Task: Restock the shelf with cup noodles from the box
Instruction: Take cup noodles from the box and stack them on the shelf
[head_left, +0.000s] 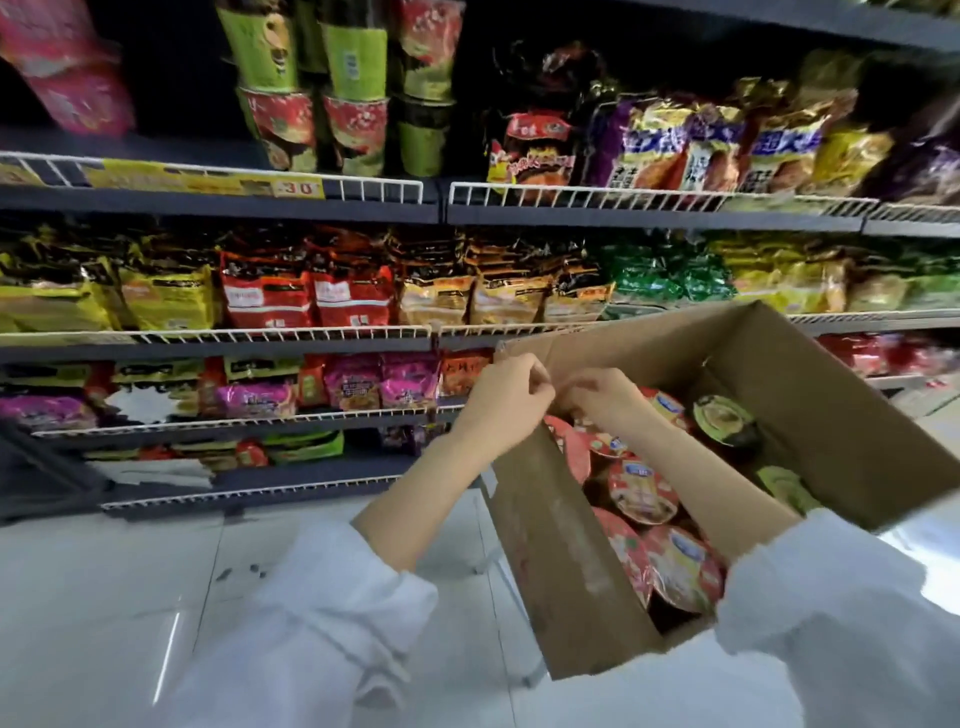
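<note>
Both hands, left (501, 400) & right (605, 397), pinch box (831, 415) flap (524, 347); should fold it fully back before reaching cups (644, 491).

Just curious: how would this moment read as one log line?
stage: opening box | left hand: pinching box flap | right hand: at same flap | cup noodles: in box

I wear a loose white long-sleeved top. My left sleeve (332, 618) is pushed up and bunched in soft folds near the elbow, and my right sleeve (831, 613) is gathered the same way. My forearms, wrists and hands are bare, without rings or watch.
</note>
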